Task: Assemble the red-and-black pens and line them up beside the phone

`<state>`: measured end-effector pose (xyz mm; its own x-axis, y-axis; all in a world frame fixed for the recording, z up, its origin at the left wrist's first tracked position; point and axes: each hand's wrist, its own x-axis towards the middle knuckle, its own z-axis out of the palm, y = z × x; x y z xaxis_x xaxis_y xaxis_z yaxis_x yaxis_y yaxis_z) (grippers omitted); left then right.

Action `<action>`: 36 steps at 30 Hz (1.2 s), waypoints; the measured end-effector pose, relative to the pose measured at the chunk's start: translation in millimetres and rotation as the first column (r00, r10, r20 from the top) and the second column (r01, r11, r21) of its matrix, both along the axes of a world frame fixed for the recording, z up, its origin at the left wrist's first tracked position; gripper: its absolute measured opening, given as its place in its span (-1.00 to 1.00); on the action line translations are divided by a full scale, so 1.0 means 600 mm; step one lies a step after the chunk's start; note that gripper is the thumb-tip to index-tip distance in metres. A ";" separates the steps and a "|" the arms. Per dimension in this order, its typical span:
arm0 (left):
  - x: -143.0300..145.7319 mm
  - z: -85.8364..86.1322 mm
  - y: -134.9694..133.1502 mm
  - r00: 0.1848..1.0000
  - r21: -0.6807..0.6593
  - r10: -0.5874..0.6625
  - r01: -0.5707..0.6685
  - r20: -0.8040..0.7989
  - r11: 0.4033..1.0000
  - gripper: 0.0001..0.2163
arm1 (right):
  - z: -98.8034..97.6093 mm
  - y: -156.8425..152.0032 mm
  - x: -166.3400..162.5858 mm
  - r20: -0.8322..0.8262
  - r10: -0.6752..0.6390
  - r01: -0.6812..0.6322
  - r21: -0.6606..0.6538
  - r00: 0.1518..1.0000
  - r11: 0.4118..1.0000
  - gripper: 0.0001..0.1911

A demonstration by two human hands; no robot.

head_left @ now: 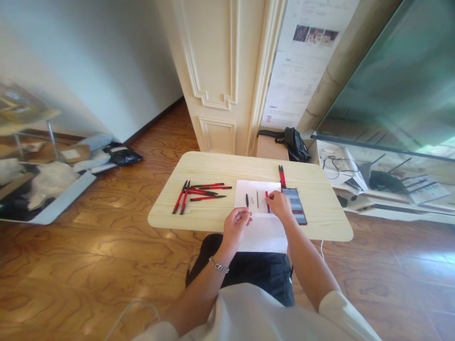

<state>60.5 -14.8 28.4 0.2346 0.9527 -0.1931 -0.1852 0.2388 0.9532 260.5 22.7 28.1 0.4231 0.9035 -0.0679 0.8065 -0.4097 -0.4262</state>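
My left hand (237, 221) rests on a white sheet of paper (261, 232) near the table's front edge, fingers curled together; whether it holds anything I cannot make out. My right hand (279, 203) lies further right on the paper, fingers closed on a red pen part (267, 200). On the paper just beyond my hands lie a short black pen piece (247, 200) and a thin dark refill (257, 199).
Several red and black pens (201, 190) lie on the left of the light wooden table (199, 166). Two more pens (282, 175) and a phone (295, 204) lie right of the paper. A black bag (295, 142) sits beyond the table.
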 end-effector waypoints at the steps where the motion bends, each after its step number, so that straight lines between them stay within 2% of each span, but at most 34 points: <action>1: -0.002 -0.001 0.001 1.000 0.001 0.003 -0.003 -0.014 1.000 -0.66 | -0.002 0.001 -0.002 0.005 0.001 -0.001 -0.005 1.000 1.000 -0.80; 7: -0.011 -0.007 0.007 0.998 0.045 0.021 -0.018 -0.062 0.999 -0.68 | 0.002 -0.011 -0.004 -0.063 -0.004 0.007 0.056 0.998 0.998 -0.79; 11: -0.023 -0.008 0.013 0.992 0.101 0.087 -0.078 -0.088 0.992 -0.68 | 0.010 -0.038 -0.001 -0.182 -0.044 0.075 0.169 0.982 0.983 -0.75; 14: -0.043 -0.008 0.022 0.972 0.192 0.139 -0.102 -0.190 0.976 -0.69 | 0.010 -0.067 0.002 -0.266 -0.073 0.130 0.203 0.961 0.971 -0.67; 18: -0.073 -0.016 0.033 0.878 0.348 0.246 -0.098 -0.411 0.932 -0.74 | -0.004 -0.110 0.006 -0.320 -0.078 0.149 0.206 0.944 0.967 -0.61; 24: -0.089 -0.040 0.037 0.746 0.443 0.273 0.032 -0.607 0.896 -0.75 | -0.028 -0.147 0.010 -0.331 -0.063 0.133 0.192 0.941 0.972 -0.68; 28: -0.086 -0.044 0.034 0.698 0.483 0.279 0.109 -0.660 0.869 -0.76 | -0.014 -0.124 0.009 -0.216 -0.042 0.084 0.190 0.975 0.978 -0.75; 32: -0.086 -0.043 0.032 0.687 0.495 0.291 0.115 -0.665 0.861 -0.76 | 0.002 -0.065 0.005 -0.092 0.009 0.006 0.160 0.996 0.987 -0.77; 36: -0.088 -0.043 0.031 0.677 0.498 0.294 0.124 -0.675 0.858 -0.76 | 0.003 -0.010 0.001 0.004 0.026 -0.026 0.064 1.000 0.998 -0.75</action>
<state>7.4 4.0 2.3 0.1364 0.9680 0.2108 0.5958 -0.2502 0.7632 261.1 16.4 29.9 0.3998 0.9166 -0.0087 0.8176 -0.3609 -0.4486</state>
